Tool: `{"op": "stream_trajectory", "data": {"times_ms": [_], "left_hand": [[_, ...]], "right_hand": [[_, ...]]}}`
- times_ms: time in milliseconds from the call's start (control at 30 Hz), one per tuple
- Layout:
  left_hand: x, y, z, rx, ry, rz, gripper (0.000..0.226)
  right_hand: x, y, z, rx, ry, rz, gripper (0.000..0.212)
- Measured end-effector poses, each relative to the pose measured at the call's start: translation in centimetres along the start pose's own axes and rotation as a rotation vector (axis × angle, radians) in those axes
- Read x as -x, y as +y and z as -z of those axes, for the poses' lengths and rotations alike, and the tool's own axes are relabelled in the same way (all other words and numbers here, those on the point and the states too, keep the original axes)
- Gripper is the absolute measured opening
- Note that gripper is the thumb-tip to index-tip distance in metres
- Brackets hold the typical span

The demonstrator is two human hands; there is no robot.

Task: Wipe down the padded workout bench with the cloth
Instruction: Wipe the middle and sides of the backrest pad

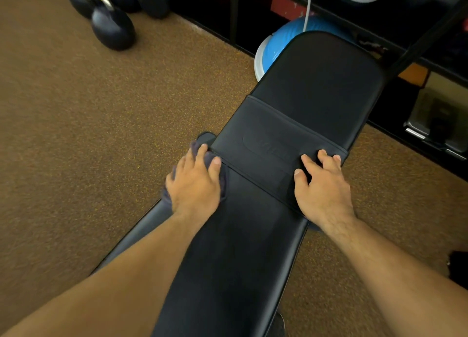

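The black padded bench (291,124) runs from the bottom middle up to the right, with a stitched band across its middle. A dark grey cloth (196,148) lies on the bench's left edge. My left hand (196,182) lies flat on top of the cloth with fingers spread and presses it onto the pad, so most of the cloth is hidden. My right hand (321,184) rests on the right side of the bench with straight fingers on the band and holds nothing.
Black kettlebells (111,25) stand on the brown speckled floor at the upper left. A blue balance ball (278,43) sits just beyond the bench's far end. Dark shelving (379,12) with gear runs along the back right.
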State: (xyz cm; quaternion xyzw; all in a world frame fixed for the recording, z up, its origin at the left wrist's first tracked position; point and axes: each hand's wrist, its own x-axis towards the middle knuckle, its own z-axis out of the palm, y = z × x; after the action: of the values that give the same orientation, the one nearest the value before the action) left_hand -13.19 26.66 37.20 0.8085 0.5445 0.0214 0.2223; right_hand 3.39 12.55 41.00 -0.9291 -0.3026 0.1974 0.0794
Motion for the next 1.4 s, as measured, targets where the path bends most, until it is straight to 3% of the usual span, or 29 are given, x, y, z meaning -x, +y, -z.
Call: {"op": "stream_trajectory", "data": {"times_ms": [200,367,467,733,900,1000,1167,1300,1400], "left_hand": [[-0.6,6.0,-2.5,-0.145,-0.008,0.016,0.064],[3.0,5.3,-2.9,-0.268,-0.039,-0.286,0.068],[1.9,3.8,-2.2,-0.292,-0.086,-0.369,0.062],[1.3,7.5,-2.9,-0.173,-0.045,-0.105,0.058],[6.1,10.1,-4.9,-0.241,-0.082,-0.324,0.058],[4.0,8.3,-3.8,-0.336,-0.085,-0.452,0.057],[-0.8,7.0,-2.4,-0.289,-0.082,-0.326,0.057],[1.2,9.1,-3.6,-0.247,-0.052,-0.232,0.058],[4.5,11.6,-5.3,-0.237,-0.036,-0.26,0.059]], "right_hand": [[-0.1,0.5,0.1,0.008,-0.018,0.038,0.049],[-0.1,1.1,0.4,0.02,-0.037,0.063,0.048],[-0.1,1.4,0.6,0.036,-0.058,0.081,0.048],[-0.3,1.9,1.0,0.032,-0.083,0.122,0.048],[-0.2,2.5,1.3,0.054,-0.084,0.16,0.048],[-0.2,2.6,1.5,0.065,-0.089,0.176,0.048],[-0.4,2.9,1.5,0.049,-0.084,0.188,0.048],[-0.5,3.1,1.7,0.014,-0.075,0.183,0.047],[-0.7,3.3,2.1,0.014,-0.09,0.2,0.047]]}}
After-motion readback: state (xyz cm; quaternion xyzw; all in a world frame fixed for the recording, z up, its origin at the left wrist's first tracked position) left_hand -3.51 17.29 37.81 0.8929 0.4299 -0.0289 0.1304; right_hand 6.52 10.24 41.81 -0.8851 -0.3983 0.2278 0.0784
